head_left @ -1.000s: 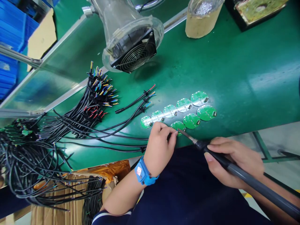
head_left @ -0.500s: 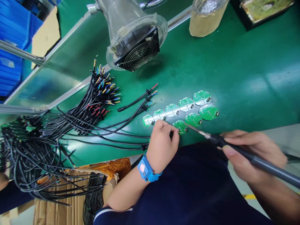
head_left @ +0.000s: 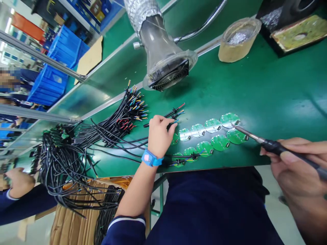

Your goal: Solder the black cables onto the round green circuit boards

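Observation:
My left hand (head_left: 161,134), with a blue wrist strap (head_left: 152,159), is pinched at the wire end of a black cable (head_left: 175,120); the fingers partly hide it. My right hand (head_left: 293,156) grips a soldering iron (head_left: 274,146), whose tip hovers by the right-hand boards; I cannot tell if it touches. Round green circuit boards (head_left: 213,125) lie in two rows on the bench. Two black cables with stripped coloured wires (head_left: 194,156) lie over the left boards of the nearer row. Another cable with a red wire (head_left: 176,110) lies just beyond my left fingers.
A bundle of black cables (head_left: 112,131) and a hanging tangle of cables (head_left: 61,163) are at left. A fume extractor fan (head_left: 170,76) hangs above the bench (head_left: 281,92). Behind stand a tape-roll cup (head_left: 235,47) and a sponge tray (head_left: 298,35). Another person's hand (head_left: 20,182) is far left.
My left hand has left the nearer boards and moved up and left to the loose cables. My right hand has drawn the soldering iron to the right. The view has shifted, showing more at left.

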